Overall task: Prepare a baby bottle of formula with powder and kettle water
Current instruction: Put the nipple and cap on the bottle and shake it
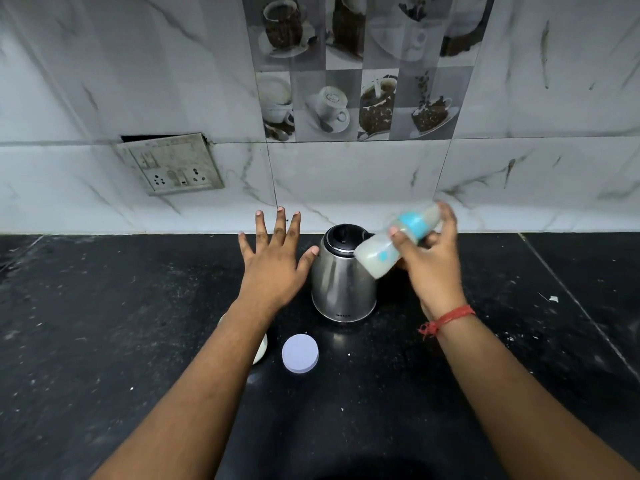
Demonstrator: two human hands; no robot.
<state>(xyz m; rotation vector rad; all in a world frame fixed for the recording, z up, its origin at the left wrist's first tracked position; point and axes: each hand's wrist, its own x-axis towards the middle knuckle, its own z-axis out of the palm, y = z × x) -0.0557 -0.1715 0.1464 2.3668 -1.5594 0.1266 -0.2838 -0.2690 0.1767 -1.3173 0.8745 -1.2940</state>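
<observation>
A steel kettle [341, 282] with a black lid stands on the black counter [104, 306] near the wall. My right hand [433, 265] grips a baby bottle [377, 252] with a blue collar, tilted nearly sideways above the kettle's right side; the bottle is blurred and holds cloudy white liquid. My left hand [275, 258] hovers flat with fingers spread, just left of the kettle, holding nothing. A round pale lid [300, 353] lies on the counter in front of the kettle. A white container [261, 348] is mostly hidden under my left forearm.
A marble-tiled wall [346, 174] rises right behind the kettle. A switch and socket plate [171, 164] hangs on the wall at the left. A small white scrap [553, 298] lies on the counter at the right. A dark round shape sits at the bottom edge.
</observation>
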